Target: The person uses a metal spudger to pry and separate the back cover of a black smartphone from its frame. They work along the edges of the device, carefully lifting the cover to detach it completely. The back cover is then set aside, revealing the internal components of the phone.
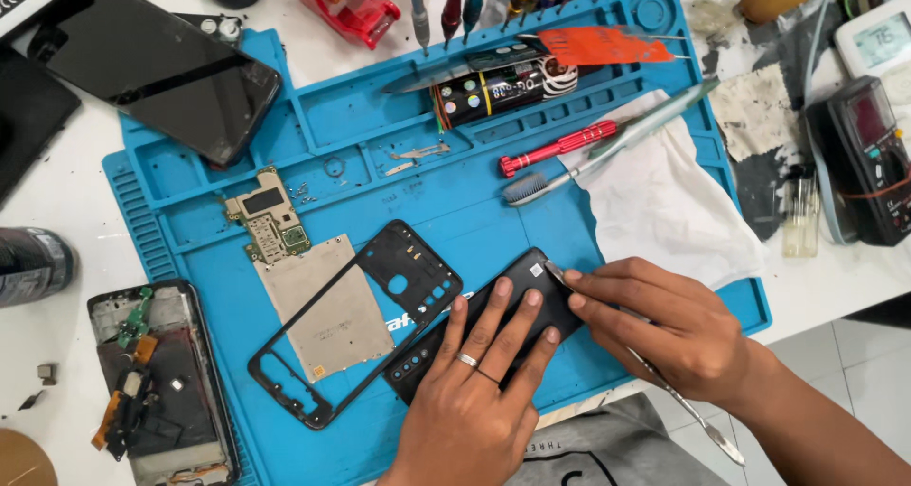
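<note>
A blue work mat point(399, 125) covers the table, and near its front edge lies a black phone back cover point(517, 287). The left hand point(479, 391) presses it flat with fingers spread, gripping nothing. Just right, the right hand point(664, 329) pinches a thin metal pry tool point(683, 405), its tip at the cover's far right corner.

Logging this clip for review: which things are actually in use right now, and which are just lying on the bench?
In use:
- left hand pressing down the black phone back cover
- right hand holding a metal spudger with its tip at the cover's edge

Lying about:
- black phone frame
- circuit board
- toothbrush
- red screwdriver
- white cloth
- opened phone
- blue repair mat
</note>
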